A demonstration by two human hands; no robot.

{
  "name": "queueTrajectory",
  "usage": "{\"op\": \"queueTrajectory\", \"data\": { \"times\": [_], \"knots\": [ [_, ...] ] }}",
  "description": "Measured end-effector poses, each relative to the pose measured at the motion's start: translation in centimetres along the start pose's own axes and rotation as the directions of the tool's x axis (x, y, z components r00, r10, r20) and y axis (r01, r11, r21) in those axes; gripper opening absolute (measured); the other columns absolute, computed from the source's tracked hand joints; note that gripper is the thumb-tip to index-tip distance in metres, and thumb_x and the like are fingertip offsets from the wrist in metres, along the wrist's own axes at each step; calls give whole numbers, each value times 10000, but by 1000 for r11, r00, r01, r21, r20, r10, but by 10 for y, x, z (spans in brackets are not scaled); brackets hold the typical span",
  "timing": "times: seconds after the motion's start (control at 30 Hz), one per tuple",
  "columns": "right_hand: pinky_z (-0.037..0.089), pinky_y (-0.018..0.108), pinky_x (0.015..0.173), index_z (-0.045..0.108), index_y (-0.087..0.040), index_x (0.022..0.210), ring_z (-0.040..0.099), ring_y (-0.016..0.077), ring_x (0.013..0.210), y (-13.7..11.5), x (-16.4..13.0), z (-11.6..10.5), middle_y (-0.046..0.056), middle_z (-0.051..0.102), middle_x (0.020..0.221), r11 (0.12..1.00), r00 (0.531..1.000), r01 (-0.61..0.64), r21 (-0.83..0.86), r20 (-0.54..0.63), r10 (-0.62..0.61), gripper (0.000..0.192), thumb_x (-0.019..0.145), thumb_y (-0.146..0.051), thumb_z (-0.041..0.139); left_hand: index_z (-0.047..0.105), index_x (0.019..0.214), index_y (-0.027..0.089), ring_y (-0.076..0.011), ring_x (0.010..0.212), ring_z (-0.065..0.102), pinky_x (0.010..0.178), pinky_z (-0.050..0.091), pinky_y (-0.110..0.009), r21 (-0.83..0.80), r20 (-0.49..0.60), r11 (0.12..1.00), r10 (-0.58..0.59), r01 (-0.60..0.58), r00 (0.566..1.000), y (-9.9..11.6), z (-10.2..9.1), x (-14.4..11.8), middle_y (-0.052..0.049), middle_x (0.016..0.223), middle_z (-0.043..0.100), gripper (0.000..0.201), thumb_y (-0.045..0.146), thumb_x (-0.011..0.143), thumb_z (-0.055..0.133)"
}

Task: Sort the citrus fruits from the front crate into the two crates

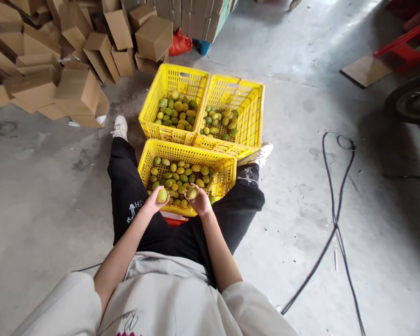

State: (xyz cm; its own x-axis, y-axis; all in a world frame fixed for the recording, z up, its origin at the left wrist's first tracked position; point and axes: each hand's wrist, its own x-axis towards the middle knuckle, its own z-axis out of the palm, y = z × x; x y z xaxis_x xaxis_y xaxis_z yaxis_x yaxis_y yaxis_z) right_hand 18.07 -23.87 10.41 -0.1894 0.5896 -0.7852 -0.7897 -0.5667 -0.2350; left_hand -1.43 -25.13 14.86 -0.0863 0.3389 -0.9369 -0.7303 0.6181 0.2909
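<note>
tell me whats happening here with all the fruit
A person sits on a concrete floor with a yellow crate of green-yellow fruit between their legs. The left hand holds one fruit and the right hand holds another fruit, both just above that crate. Two more yellow crates, partly filled with the same fruit, stand side by side beyond it. Cardboard boxes are piled at the far left.

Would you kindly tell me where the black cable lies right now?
In the head view, the black cable snakes across the grey concrete floor on the person's right, beyond the three yellow plastic crates of green-yellow fruit.
</note>
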Motion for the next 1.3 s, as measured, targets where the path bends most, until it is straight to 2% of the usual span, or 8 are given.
{"op": "queueTrajectory", "data": {
  "times": [0.17,0.37,0.63,0.77,0.87,0.97,1.1,1.3],
  "knots": [
    [522,194,512,634,-219,808,618,131,582,-6,5,-5,-7,654,677,1000,991,0,-7,-135,-1,227,1034,-212,661,602,895,193,-127,519,669,536,596,-203,62,-36,998,5,-3,999,-4,0,2,17,703,648,193,90,1025,702],
    [560,183,554,624,-209,779,654,123,613,-5,12,-10,21,689,727,996,979,-84,-10,-189,81,274,1053,-210,631,712,956,125,-166,503,673,548,606,-258,161,10,985,-73,70,997,-6,0,0,-50,723,699,155,175,1072,621],
    [612,242,622,707,-202,860,680,154,640,5,16,-10,8,686,706,985,965,-165,-48,-216,151,188,1035,-177,642,709,953,155,-165,507,687,518,586,-231,207,13,978,-32,29,999,-7,0,-1,-30,682,689,229,163,1092,527],
    [494,204,515,707,-210,861,647,129,584,1,21,-16,-13,699,712,990,965,-130,-56,-238,113,136,997,-198,701,696,908,155,-153,492,675,484,552,-200,179,19,984,-7,3,1000,-5,1,-1,-17,627,647,307,206,1141,502],
    [420,190,454,709,-211,867,608,109,533,0,25,-20,-19,710,725,993,963,-101,-59,-255,83,105,963,-204,751,675,852,152,-150,483,666,486,560,-205,164,17,986,-8,5,1000,-5,1,2,-20,616,651,239,186,1089,659],
    [472,185,464,671,-223,836,650,125,575,1,31,-22,-29,682,704,996,961,-83,-44,-270,68,147,948,-178,756,662,826,144,-138,486,662,514,581,-207,137,7,991,-5,4,1000,-7,1,5,-44,648,689,223,126,1038,730],
    [581,184,549,632,-233,820,688,122,623,1,33,-23,-48,679,742,997,957,-66,-40,-286,51,226,864,-78,790,670,870,135,-132,477,647,500,562,-201,90,-9,996,-26,27,1000,-6,1,5,-57,677,708,204,156,1073,669],
    [630,251,598,664,-221,871,740,174,698,3,24,-18,3,703,759,995,964,-77,-55,-259,60,119,948,-134,687,746,1033,111,-168,501,681,489,574,-224,29,4,997,-65,64,998,-2,1,1,-55,687,711,245,190,1104,525]
  ]
}}
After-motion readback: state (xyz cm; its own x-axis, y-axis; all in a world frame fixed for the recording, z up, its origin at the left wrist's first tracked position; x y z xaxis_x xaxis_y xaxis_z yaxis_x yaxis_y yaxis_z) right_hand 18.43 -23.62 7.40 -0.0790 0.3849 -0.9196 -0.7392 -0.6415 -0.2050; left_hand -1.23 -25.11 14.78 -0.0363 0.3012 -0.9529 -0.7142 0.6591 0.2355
